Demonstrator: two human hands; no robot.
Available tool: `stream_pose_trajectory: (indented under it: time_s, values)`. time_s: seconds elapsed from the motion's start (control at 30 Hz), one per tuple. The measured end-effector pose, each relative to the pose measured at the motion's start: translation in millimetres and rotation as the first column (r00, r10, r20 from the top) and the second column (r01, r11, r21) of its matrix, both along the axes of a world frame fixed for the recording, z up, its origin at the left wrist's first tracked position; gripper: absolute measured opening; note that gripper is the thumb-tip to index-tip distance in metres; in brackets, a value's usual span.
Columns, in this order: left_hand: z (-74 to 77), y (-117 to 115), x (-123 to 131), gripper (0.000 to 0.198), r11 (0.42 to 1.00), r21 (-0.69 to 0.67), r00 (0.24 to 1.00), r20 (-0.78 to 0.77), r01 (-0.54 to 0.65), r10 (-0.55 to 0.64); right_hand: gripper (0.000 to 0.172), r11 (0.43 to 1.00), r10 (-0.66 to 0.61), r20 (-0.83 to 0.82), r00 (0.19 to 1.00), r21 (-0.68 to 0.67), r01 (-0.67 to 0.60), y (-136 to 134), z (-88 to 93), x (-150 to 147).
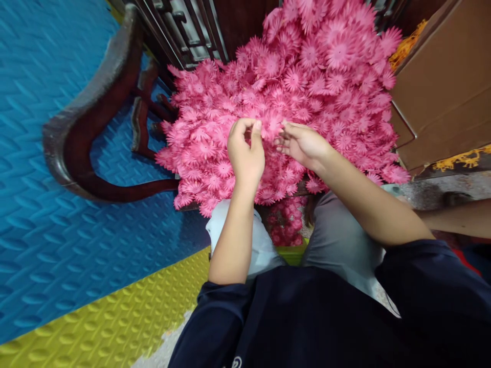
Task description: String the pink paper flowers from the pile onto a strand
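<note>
A large heap of pink artificial flowers with thin, pointed petals lies in front of me. Over its near half, my left hand is closed, thumb and forefinger pinched together at the edge of one pink flower. Opposite it, my right hand has its thumb and forefinger tips together at that flower's other edge, the remaining fingers loosely curled. The flower blends into the heap behind it, so the exact grip is hard to see. More pink flowers show lower down, between my knees.
A dark wooden chair arm curves out on the left, over a blue textured mat with a yellow strip. Right of the heap stands a brown cardboard box with orange strands by it. Another person's forearm reaches in at right.
</note>
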State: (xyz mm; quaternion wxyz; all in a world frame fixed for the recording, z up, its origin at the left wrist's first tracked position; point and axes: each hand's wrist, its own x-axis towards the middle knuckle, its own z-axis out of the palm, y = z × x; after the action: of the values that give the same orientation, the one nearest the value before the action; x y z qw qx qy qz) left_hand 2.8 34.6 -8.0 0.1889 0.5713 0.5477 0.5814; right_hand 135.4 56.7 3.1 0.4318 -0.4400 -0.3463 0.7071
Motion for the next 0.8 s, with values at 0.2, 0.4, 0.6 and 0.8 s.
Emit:
stream_pose_trajectory:
  time_s: [0.2, 0.4, 0.6, 0.8]
  values:
    - [-2.8, 6.8, -12.0, 0.031, 0.990, 0.038, 0.986, 0.110, -0.133, 0.128, 0.015, 0.990, -0.127, -0.020, 0.992, -0.069, 0.125, 5.0, -1.2, 1.9]
    - [-2.7, 10.8, -26.7, 0.013, 0.951, 0.049, 0.947, 0.118, -0.305, 0.298, 0.014, 0.985, -0.166, -0.032, 0.986, -0.052, 0.165, 10.2, -4.7, 8.0]
    - [6.6, -0.6, -4.3, 0.008, 0.999, -0.024, 0.998, -0.034, -0.045, 0.044, 0.017, 0.996, -0.083, 0.017, 0.996, 0.046, 0.082, 7.6, -6.6, 7.5]
    - [11.2, -5.7, 4.4, 0.006, 0.994, -0.101, 0.997, -0.067, 0.036, -0.043, 0.021, 0.997, 0.035, 0.009, 0.999, 0.071, -0.035, -1.3, 3.4, 2.5]
